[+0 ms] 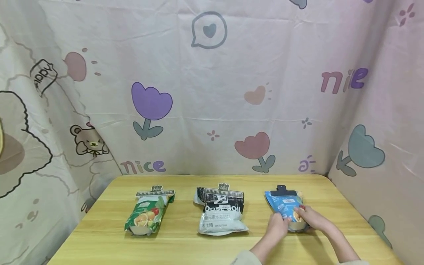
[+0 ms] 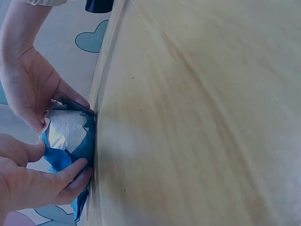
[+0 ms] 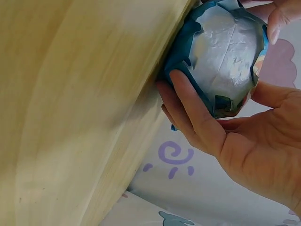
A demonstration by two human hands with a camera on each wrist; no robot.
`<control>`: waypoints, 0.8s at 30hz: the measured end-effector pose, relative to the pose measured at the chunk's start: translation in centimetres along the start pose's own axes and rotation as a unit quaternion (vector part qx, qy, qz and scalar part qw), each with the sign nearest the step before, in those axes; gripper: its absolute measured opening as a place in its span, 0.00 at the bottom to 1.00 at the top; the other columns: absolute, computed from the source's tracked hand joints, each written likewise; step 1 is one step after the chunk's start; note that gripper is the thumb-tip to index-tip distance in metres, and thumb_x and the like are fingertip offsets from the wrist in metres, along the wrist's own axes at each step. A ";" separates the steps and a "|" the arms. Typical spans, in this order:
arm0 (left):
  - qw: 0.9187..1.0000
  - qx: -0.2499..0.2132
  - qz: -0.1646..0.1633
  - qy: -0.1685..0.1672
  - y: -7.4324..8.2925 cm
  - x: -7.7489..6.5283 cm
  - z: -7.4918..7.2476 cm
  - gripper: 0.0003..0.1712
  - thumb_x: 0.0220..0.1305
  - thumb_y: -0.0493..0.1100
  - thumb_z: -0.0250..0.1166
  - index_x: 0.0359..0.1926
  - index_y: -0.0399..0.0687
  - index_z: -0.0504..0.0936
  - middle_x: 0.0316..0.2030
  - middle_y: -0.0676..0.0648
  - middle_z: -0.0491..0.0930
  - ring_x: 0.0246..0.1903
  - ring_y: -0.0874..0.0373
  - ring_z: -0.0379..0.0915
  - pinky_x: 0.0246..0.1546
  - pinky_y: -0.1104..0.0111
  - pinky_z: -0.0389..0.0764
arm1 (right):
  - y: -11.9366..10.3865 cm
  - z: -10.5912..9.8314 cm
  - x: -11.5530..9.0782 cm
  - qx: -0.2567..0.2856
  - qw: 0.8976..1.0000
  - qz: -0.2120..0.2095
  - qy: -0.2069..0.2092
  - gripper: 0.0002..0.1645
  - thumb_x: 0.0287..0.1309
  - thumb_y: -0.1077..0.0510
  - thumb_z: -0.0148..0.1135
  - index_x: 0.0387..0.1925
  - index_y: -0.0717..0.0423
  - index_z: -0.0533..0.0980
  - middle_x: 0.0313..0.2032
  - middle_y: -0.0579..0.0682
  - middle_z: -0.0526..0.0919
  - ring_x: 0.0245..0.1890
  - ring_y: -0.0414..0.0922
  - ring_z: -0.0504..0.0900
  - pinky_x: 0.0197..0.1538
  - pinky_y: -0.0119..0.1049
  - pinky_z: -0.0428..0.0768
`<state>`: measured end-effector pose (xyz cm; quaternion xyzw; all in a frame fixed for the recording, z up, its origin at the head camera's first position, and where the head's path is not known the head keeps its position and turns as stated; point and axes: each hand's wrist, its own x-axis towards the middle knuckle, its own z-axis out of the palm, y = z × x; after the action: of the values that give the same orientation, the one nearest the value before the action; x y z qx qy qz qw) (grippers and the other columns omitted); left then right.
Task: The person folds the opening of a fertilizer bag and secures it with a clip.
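Note:
A blue pouch (image 1: 285,203) lies at the right of the wooden table, a dark clip (image 1: 281,190) across its far end. My left hand (image 1: 277,225) grips the near left corner between thumb and fingers; my right hand (image 1: 313,218) holds the near right side, thumb on top and fingers along the side. Both wrist views show the pouch's silvery bottom (image 3: 226,44) facing the cameras. In the left wrist view the left hand (image 2: 33,181) pinches a blue fold, with the right hand (image 2: 37,87) on the opposite side. What is inside the pouch cannot be seen.
A black-and-white pouch (image 1: 222,217) with a printed clip (image 1: 223,190) lies mid-table. To its left is a green pouch (image 1: 145,213) with a similar clip (image 1: 155,192). A patterned cloth (image 1: 205,92) hangs behind the table (image 1: 179,250) and at both sides.

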<state>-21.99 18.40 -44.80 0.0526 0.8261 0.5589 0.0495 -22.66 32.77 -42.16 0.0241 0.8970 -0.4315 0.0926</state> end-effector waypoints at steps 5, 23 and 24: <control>1.000 0.006 0.000 0.006 -0.1 0.1 -0.1 0.12 0.57 0.39 0.63 0.33 0.29 0.76 0.28 0.45 0.70 0.27 0.55 0.71 0.29 0.65 0.77 | -0.2 0.0 0.1 0.004 1.000 0.000 -0.012 0.38 0.68 0.52 0.40 0.52 0.91 0.47 0.44 0.79 0.62 0.42 0.62 0.69 0.35 0.50 0.79; 1.000 0.000 -0.011 -0.011 -0.4 -0.6 0.0 0.14 0.56 0.39 0.64 0.36 0.29 0.77 0.32 0.44 0.71 0.30 0.56 0.69 0.34 0.63 0.77 | 0.0 0.1 -1.1 0.024 0.999 0.024 -0.021 0.25 0.69 0.54 0.40 0.39 0.79 0.56 0.34 0.64 0.64 0.33 0.50 0.72 0.33 0.45 0.79; 1.000 -0.001 -0.010 -0.011 -0.4 -0.5 0.0 0.14 0.56 0.39 0.64 0.36 0.29 0.77 0.31 0.44 0.71 0.29 0.56 0.70 0.34 0.63 0.77 | -0.1 0.0 -1.0 0.023 0.999 0.022 -0.021 0.27 0.69 0.54 0.40 0.41 0.82 0.55 0.35 0.65 0.65 0.34 0.51 0.72 0.34 0.46 0.80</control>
<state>-21.47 18.17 -45.15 0.0507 0.8255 0.5584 0.0641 -21.66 32.76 -41.92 0.0368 0.8841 -0.4499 0.1204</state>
